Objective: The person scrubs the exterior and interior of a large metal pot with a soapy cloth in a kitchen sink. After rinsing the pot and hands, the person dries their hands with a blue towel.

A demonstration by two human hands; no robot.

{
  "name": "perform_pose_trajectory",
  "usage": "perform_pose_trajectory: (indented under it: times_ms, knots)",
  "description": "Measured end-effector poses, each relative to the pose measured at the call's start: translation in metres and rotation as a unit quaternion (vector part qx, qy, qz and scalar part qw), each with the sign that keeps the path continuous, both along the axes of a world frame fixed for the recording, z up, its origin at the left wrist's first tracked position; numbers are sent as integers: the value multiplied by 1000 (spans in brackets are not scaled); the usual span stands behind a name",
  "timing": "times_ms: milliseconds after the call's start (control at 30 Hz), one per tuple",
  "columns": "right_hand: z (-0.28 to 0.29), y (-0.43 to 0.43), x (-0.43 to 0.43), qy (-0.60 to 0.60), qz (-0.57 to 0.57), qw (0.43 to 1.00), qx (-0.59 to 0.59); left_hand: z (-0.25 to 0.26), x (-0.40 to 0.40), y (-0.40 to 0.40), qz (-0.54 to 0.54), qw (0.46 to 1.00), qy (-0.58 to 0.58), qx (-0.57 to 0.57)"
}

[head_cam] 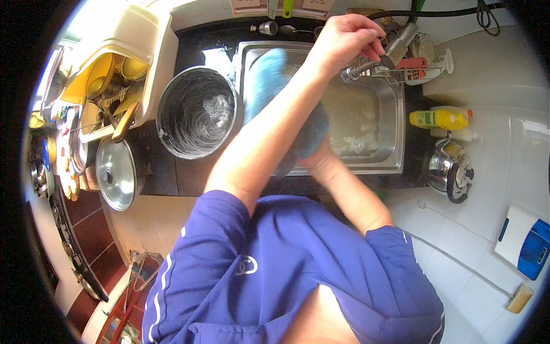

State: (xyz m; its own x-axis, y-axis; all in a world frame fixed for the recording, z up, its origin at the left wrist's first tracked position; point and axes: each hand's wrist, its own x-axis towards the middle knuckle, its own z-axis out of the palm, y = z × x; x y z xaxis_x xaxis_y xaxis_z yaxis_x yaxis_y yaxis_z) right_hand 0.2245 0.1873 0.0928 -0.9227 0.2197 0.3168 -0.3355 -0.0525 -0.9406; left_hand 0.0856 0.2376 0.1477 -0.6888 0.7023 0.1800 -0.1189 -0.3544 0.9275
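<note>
My left hand reaches across to the metal faucet at the sink's back right. Its fingers are bent by the faucet body, and whether they grip it is unclear. My right hand holds the lower edge of a large blue object over the left part of the sink. Motion blur and my left forearm hide much of that object, so I cannot tell its kind. Cloudy water with patches of foam lies in the stainless steel sink. Left of the sink stands a round dark pot, its inner wall streaked with suds.
A cream dish box with bowls and utensils stands left, near a metal pot lid. Right of the sink are a yellow bottle and a steel kettle. A wire rack with bottles sits behind the faucet.
</note>
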Motion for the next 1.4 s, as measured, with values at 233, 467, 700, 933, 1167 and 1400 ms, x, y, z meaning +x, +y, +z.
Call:
perform_pose_trajectory:
  times_ms: [233, 467, 700, 933, 1167, 1400]
  knots:
    - [2, -5, -2, -128, 137, 833, -521, -32, -3, -48, 41, 964, -197, 175]
    - [18, 42, -39, -165, -4, 844, -511, -56, 3, -88, -51, 881, -296, 366]
    - [49, -8, 12, -114, 124, 984, 65, -78, -13, -112, 273, 876, -359, 172]
    - [1, 1, -40, 94, -14, 838, 538, -84, 63, -100, 238, 840, -476, 108]
    - [-1, 69, -62, 9, -172, 805, 569, -80, 86, -97, 28, 886, -421, 190]
    - [109, 65, -119, 111, 247, 782, -561, -66, 80, -83, -38, 861, -472, 187]
